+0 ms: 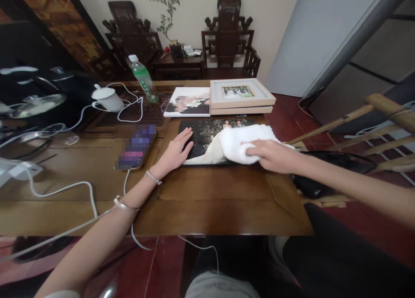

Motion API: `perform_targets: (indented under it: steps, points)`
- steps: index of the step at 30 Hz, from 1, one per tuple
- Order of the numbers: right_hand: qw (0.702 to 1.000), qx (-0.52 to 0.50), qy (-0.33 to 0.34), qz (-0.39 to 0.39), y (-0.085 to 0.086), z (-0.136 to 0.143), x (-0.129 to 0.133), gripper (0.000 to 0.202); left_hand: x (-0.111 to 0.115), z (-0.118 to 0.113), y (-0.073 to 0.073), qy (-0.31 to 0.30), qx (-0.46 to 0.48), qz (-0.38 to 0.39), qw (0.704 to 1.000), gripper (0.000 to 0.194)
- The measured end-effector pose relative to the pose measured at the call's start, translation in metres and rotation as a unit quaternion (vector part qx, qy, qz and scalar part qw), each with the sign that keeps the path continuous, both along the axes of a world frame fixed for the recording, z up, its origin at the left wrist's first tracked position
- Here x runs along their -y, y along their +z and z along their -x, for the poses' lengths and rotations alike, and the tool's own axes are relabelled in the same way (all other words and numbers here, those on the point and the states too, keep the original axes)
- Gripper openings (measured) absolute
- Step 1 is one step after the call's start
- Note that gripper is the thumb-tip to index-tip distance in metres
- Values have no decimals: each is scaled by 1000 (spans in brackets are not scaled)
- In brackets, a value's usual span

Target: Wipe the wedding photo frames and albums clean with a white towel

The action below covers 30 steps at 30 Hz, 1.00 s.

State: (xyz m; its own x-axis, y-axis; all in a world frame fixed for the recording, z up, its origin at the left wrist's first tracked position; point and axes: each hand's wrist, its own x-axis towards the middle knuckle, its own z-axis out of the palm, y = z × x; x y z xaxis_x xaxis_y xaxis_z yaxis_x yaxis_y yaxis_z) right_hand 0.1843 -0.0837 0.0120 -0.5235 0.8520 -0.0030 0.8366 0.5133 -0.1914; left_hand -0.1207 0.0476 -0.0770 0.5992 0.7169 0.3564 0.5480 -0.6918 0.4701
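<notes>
A dark wedding photo panel (204,136) lies flat on the wooden table, showing a pale gown's train and two small figures near its top edge. My left hand (177,149) rests on the panel's left edge, fingers stretched out and holding nothing. In my right hand (272,154) is a white cloth (248,140), bunched and pressed onto the right part of the panel, which it hides. My right thumb and fingers close on the cloth's near edge.
Behind the panel lie a white photo book (188,101) and a framed photo (241,92). A green bottle (144,80), a white lidded cup (108,99) and a phone (138,147) stand or lie leftward, among white cables. A wooden chair (385,129) is at the right.
</notes>
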Motion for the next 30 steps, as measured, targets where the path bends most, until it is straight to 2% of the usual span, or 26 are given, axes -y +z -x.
perform_targets:
  steps: [3, 8, 12, 15, 19, 23, 27, 30]
  points:
    - [1000, 3, 19, 1, 3, -14, -38, 27, 0, 0, -1, -1, 3, 2, 1000, 52]
    - [1000, -12, -18, 19, 14, -23, -83, 21, -1, 1, -1, -2, 5, 2, 1000, 52]
    - [998, -4, -53, 28, 19, -27, -98, 25, -1, 2, -1, -4, 3, 1, 1000, 53]
    - [998, -8, -50, 25, 16, -29, -97, 28, -1, 2, 0, -6, 1, -1, 1000, 52]
    - [999, -27, -16, 24, 5, -26, -73, 27, 0, 1, 1, -4, 0, 1, 1000, 53]
    - [999, -35, -11, 3, -4, -16, -24, 33, 1, 1, 1, -3, 1, 5, 1000, 52]
    - [998, -50, -1, 24, -4, -1, 28, 40, 1, 1, 0, 2, -1, 7, 1000, 53]
    - [996, -56, 5, 62, 1, 9, 53, 42, 1, 0, 1, -1, 0, 3, 1000, 52]
